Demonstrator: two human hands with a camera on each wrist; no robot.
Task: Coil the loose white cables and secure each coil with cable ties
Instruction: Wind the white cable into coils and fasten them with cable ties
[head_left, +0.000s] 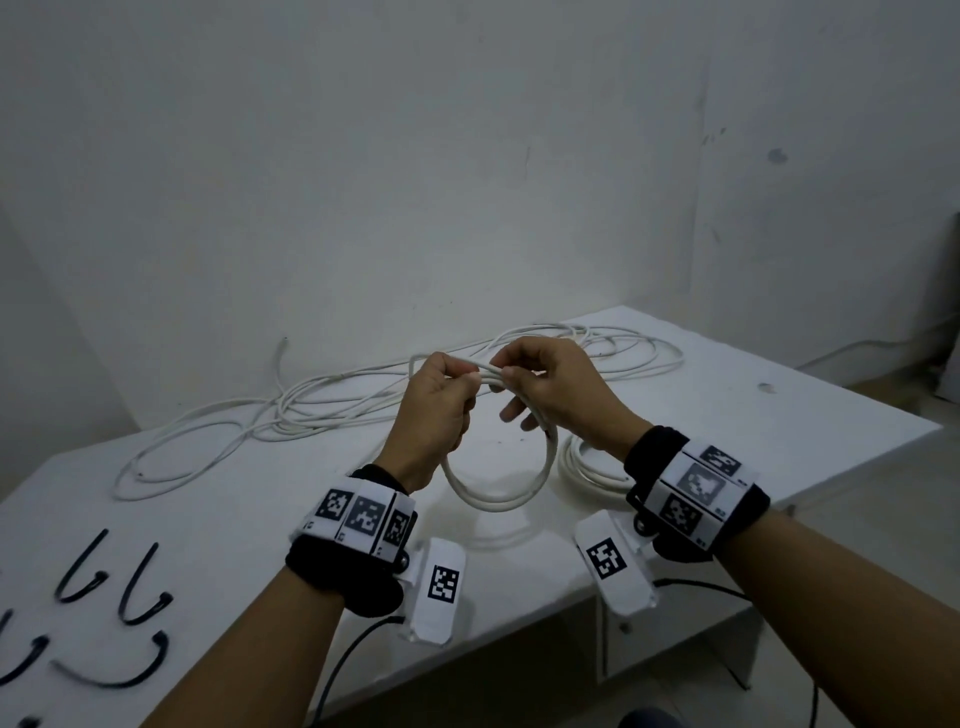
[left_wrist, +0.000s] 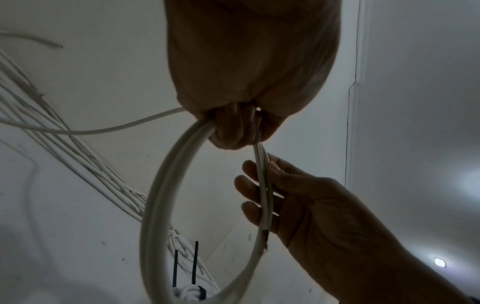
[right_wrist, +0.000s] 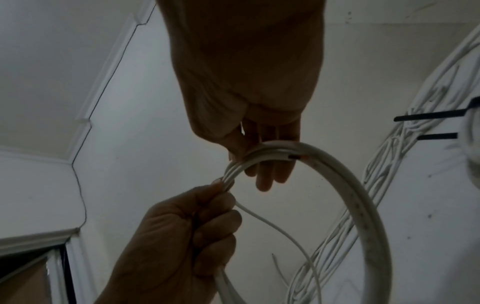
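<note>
Above the white table (head_left: 727, 415), both hands hold up a small coil of white cable (head_left: 498, 499). My left hand (head_left: 447, 400) grips the top left of the coil (left_wrist: 161, 185), fingers curled round its turns. My right hand (head_left: 540, 384) pinches the top right between thumb and forefinger, and its other fingers (right_wrist: 262, 176) lie straight behind the turns. The cable's cut end (right_wrist: 296, 157) lies along the coil (right_wrist: 363, 205) by those fingers. A single strand (left_wrist: 103, 130) runs from my left hand to the loose cable pile (head_left: 311, 405).
A tied coil (head_left: 582, 467) lies on the table under my right wrist, with two black tie tails (right_wrist: 428, 118) sticking out. Several loose black cable ties (head_left: 93, 571) lie at the near left. The wall stands right behind the table, whose front right edge is near.
</note>
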